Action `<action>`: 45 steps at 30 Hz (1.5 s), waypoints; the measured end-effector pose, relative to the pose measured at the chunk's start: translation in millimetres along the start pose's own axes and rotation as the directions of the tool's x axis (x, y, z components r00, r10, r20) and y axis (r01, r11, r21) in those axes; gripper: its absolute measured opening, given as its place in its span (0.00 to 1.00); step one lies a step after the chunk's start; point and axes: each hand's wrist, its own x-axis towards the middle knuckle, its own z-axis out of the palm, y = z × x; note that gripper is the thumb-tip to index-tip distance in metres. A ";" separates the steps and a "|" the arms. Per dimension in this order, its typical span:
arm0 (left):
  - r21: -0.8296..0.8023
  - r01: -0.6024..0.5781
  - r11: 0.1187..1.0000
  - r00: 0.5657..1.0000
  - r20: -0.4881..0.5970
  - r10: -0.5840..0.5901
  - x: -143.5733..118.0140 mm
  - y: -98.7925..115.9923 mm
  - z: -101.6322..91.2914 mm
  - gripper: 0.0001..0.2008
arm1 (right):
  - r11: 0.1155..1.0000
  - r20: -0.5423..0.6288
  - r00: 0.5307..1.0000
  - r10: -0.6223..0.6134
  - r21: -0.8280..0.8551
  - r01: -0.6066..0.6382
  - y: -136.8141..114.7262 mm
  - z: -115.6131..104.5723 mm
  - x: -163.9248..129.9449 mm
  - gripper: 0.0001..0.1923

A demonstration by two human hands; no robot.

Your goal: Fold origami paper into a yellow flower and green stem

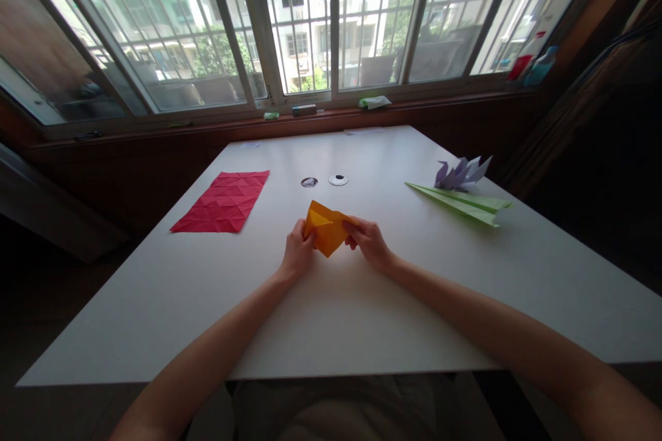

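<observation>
- left hand (298, 248) pinches the orange paper (327, 233) on one side, right hand (370, 241) the other (nice balance)
- I'd keep both grips light, creases should stay crisp

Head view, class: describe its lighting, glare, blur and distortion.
Head view: backlit window partly washed out by daylight; head view: soft sheen on the white table, dark lower corners; head view: orange paper fairly clear, red bottle blurred; head view: wide-angle stretch toward the edges.
</observation>
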 end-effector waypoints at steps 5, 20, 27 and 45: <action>-0.100 -0.006 0.995 0.999 0.037 0.009 0.7 -2.1 -0.4 0.15 | 0.999 -0.027 1.000 0.012 0.040 -0.011 -1.5 -0.2 -0.9 0.19; -0.259 -0.023 0.966 0.983 0.169 0.069 -0.2 -1.0 2.9 0.16 | 0.999 -0.060 0.998 -0.005 0.041 0.007 -1.9 -1.7 -1.8 0.20; -0.237 -0.030 0.971 0.988 0.143 0.065 -2.5 1.5 2.9 0.17 | 0.999 0.074 0.997 -0.033 -0.011 0.034 -5.4 -1.3 -5.1 0.15; 0.016 -0.231 0.973 0.934 0.285 0.217 -5.4 5.9 1.3 0.26 | 0.690 0.074 0.882 -0.465 -0.594 0.414 -3.6 0.5 -1.0 0.12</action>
